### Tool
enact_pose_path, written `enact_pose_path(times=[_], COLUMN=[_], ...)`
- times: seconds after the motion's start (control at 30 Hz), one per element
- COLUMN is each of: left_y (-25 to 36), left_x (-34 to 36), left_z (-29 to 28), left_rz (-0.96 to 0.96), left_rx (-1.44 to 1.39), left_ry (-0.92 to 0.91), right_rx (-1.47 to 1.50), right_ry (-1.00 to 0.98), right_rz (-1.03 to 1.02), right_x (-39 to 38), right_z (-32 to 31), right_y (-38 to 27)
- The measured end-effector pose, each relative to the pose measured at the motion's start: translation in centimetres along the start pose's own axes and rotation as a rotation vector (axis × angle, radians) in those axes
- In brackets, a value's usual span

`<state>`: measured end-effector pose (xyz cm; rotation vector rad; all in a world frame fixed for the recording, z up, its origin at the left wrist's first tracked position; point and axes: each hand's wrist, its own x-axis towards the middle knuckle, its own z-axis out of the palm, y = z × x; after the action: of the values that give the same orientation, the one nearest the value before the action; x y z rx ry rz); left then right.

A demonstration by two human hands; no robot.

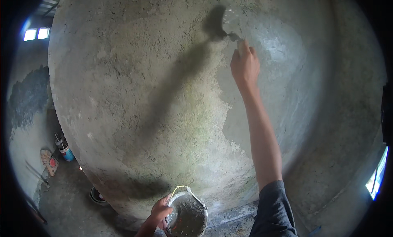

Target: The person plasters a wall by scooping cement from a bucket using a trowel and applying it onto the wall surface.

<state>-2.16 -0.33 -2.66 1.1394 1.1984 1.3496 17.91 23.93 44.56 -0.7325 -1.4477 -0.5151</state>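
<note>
High on the rough concrete wall (135, 85), my right hand (246, 67) is closed round the handle of a small trowel (231, 22). The trowel's blade lies at the wall, its edges hard to make out against the grey. Smoother, darker grey plaster (237, 114) covers the wall to the right of a ragged edge. Low in front of me, my left hand (161, 211) grips the left side of a bucket (206, 220). Wet grey mortar (186, 216) lies inside it and smears its walls. A thin wire handle (179, 188) arches at the bucket's rim.
On the floor at the left stand a blue-and-white pail (65, 152), a crumpled sack (49, 162) and a dark round tub (97, 196). A ledge (231, 216) runs along the wall's foot. Two small windows (37, 34) show at the upper left.
</note>
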Motion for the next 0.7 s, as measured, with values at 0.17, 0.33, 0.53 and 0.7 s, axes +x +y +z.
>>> enact_pose_path(times=[0.17,0.33,0.53,0.7], left_y=[-0.7,-1.0,-1.6,-0.5], left_x=[0.4,0.5,0.2,-0.7], left_z=[-0.6,-0.7,-1.1,-0.9], left_rz=[-0.113,-0.025,-0.009,-0.038], left_rx=[0.155,0.089,0.028,-0.042], left_ry=[0.034,0.032,-0.015,-0.039], right_rx=[-0.121,0.019,-0.078,-0.075], right_ry=[-0.096,-0.109,-0.011,-0.226], right_rz=[-0.24,-0.277,-0.029,-0.135], right_x=[-3.9,-4.9,0.9,-1.2], right_z=[3.1,1.0,1.4,2.9], right_y=[0.4,-1.0,1.0,-4.9])
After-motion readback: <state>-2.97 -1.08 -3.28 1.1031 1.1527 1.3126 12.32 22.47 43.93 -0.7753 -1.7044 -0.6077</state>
